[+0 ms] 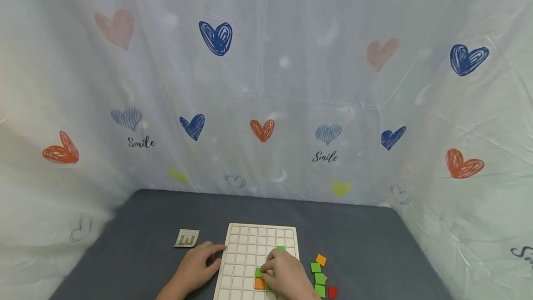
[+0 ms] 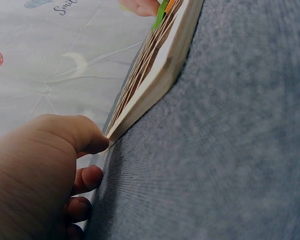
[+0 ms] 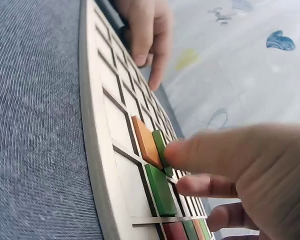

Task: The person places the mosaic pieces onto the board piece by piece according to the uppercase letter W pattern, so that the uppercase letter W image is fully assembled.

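Observation:
A pale wooden grid board (image 1: pixel 238 258) lies on the dark cloth, holding a few coloured square tiles. My left hand (image 1: pixel 195 266) rests beside its left edge, fingertips touching the rim; the thumb meets the edge in the left wrist view. Over the board's right part is my right hand (image 1: pixel 287 274), its thumb on a green tile (image 3: pixel 162 150) beside an orange tile (image 3: pixel 147 142). Another green tile (image 3: pixel 161 191) lies near them, with a red tile (image 3: pixel 175 231) partly visible beyond. Farther up the board sits one more green tile (image 1: pixel 281 248).
Right of the board lie loose tiles: an orange one (image 1: pixel 321 259), several green ones (image 1: pixel 319 278) and a red one (image 1: pixel 332 292). A small patterned card (image 1: pixel 186 238) lies left of the board. A curtain with printed hearts (image 1: pixel 262 130) hangs behind the table (image 1: pixel 166 207).

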Demonstrator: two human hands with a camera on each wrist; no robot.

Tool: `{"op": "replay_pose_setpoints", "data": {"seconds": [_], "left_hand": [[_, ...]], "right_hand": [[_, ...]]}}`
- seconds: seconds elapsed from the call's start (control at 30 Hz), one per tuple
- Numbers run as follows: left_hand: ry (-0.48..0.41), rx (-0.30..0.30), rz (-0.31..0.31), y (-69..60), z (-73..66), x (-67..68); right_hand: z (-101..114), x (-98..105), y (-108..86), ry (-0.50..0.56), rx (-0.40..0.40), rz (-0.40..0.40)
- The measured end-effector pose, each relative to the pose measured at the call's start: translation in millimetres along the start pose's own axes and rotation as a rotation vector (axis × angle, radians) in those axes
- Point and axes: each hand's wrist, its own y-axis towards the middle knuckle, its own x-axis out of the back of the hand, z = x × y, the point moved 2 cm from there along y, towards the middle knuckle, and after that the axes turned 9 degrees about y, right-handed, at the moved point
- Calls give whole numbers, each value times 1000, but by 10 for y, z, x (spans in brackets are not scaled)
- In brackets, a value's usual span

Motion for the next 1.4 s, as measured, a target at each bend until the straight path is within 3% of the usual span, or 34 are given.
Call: {"op": "replay_pose_setpoints", "data": {"seconds": [0.37, 0.6, 0.9, 1.07, 1.23, 1.4], "left_hand": [[-36, 10, 38, 21, 30, -21], [-37, 10, 56, 2, 11, -65], [-7, 54, 28, 9, 0, -21], [24, 77, -4, 31, -15, -39], [42, 101, -13, 40, -17, -26], [44, 121, 17, 10, -27, -49]], "right_hand": [[-1, 60, -22, 24, 26, -29], [-107, 302, -123, 25, -25, -133], [-309, 707, -255, 31, -188, -252], [-499, 884, -373, 1, -329, -277], [-721, 930, -460, 2, -480, -255], [-893, 874, -584, 17, -542, -220]]}}
